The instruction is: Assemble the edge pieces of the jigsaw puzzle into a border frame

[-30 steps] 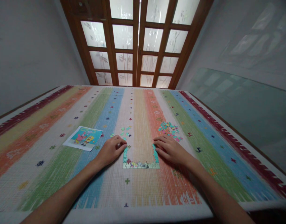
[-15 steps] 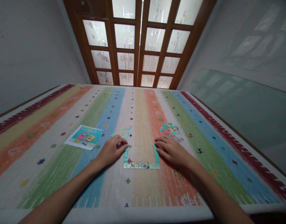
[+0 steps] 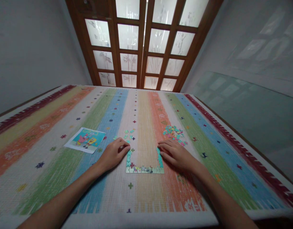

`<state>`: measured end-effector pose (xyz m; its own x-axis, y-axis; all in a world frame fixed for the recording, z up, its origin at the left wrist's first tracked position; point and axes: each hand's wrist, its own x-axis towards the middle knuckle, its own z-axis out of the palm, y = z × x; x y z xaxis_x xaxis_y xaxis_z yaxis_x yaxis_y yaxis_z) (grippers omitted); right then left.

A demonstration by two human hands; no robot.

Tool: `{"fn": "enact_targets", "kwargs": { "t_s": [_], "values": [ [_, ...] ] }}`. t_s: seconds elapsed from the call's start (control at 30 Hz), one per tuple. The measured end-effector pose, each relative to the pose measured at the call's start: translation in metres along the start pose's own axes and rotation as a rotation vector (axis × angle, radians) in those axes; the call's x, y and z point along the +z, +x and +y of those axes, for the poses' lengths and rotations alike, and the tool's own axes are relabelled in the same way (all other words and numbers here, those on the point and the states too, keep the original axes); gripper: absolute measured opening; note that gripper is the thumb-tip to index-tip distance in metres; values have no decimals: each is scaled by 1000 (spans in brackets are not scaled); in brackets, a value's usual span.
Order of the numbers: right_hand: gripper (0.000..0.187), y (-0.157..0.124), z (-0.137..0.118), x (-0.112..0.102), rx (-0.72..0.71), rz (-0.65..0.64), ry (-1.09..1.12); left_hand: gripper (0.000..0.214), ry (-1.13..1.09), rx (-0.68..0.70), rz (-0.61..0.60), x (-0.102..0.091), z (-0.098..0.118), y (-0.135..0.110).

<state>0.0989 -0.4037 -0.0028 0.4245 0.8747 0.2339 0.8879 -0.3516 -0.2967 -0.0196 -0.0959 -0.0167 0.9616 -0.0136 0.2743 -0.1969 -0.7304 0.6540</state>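
Observation:
A partly joined jigsaw puzzle border (image 3: pixel 145 170) lies flat on the cloth, with a bottom row and two side columns forming a U. My left hand (image 3: pixel 116 153) has its thumb and fingers pinched together at the top of the left column, on a puzzle piece mostly hidden by the fingertips. At the top of the right column, my right hand (image 3: pixel 176 155) holds its fingertips and thumb around the end puzzle piece (image 3: pixel 158 150). Several loose turquoise pieces (image 3: pixel 126 135) lie just beyond my left hand. A heap of mixed pieces (image 3: pixel 173 131) sits beyond my right hand.
A printed cartoon picture card (image 3: pixel 86 140) lies to the left of my left hand. The striped tablecloth (image 3: pixel 146 194) covers the table. Behind the table stands a wooden door with glass panes (image 3: pixel 128 37). A pale glass panel (image 3: pixel 251 117) leans along the right wall.
Both hands stay almost where they were at the two column ends. The view has shifted very slightly; the puzzle border and loose pieces look the same.

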Motion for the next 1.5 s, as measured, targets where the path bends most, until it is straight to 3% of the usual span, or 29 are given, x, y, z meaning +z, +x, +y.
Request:
{"fn": "enact_targets", "kwargs": {
  "t_s": [0.13,0.33,0.43,0.6,1.5],
  "values": [
    [29,-1,-4,-7,47,-13,83,26,-4,52,-38,-8,4,-5],
    [92,-7,-9,-11,138,-87,215,65,169,153,-236,-22,4,-14],
    [106,-8,-10,-11,133,-97,215,82,255,162,-303,-25,2,-18],
    [108,-6,-13,-12,99,-143,187,95,341,165,-388,-26,3,-23],
    [107,-5,-16,-12,118,-178,128,85,396,163,-421,-24,9,-22]
  ]
}}
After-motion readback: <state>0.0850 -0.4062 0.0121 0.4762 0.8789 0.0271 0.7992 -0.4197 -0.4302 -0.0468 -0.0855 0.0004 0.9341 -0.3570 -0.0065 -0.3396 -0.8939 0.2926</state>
